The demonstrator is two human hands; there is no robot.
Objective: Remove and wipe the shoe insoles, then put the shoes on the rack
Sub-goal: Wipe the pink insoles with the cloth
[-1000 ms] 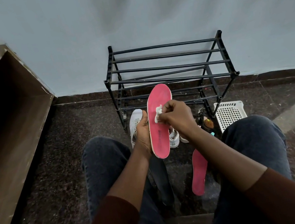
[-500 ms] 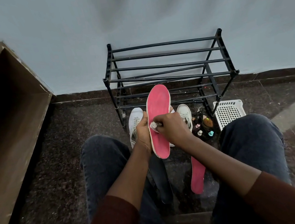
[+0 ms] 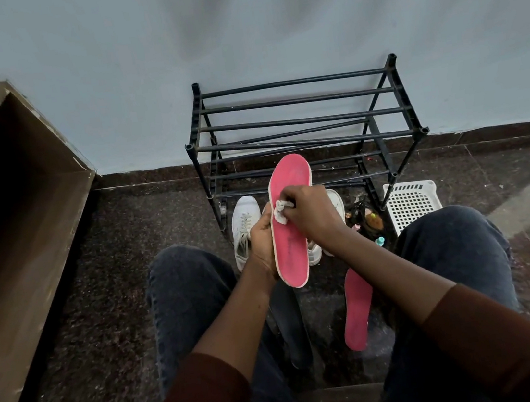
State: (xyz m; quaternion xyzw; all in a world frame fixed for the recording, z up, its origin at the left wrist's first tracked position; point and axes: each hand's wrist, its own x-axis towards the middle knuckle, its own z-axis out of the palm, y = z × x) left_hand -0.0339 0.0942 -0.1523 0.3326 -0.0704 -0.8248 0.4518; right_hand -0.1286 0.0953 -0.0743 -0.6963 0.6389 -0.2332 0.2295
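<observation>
Two pink insoles are out of the shoes, so the step in hand is the wiping. The left hand (image 3: 262,242) grips the raised pink insole (image 3: 290,231) by its left edge, fingers curled behind it, and holds it upright in front of the black shoe rack (image 3: 301,127). The right hand (image 3: 313,214) pinches a small crumpled white wipe (image 3: 280,211) and presses it on the middle of the pink face. The second pink insole (image 3: 357,310) lies on the dark stone floor (image 3: 85,311) between the knees, beside a dark insole (image 3: 291,326) that almost melts into the floor. I judge that the next move calls for strokes along the whole length with steady support from behind, since the insole looks thin and bendable. The left white sneaker (image 3: 244,231) stands near the rack foot; the right white sneaker (image 3: 334,204) is mostly hidden behind the wrist. The small objects beside the white perforated basket (image 3: 412,204) are too small to name.
</observation>
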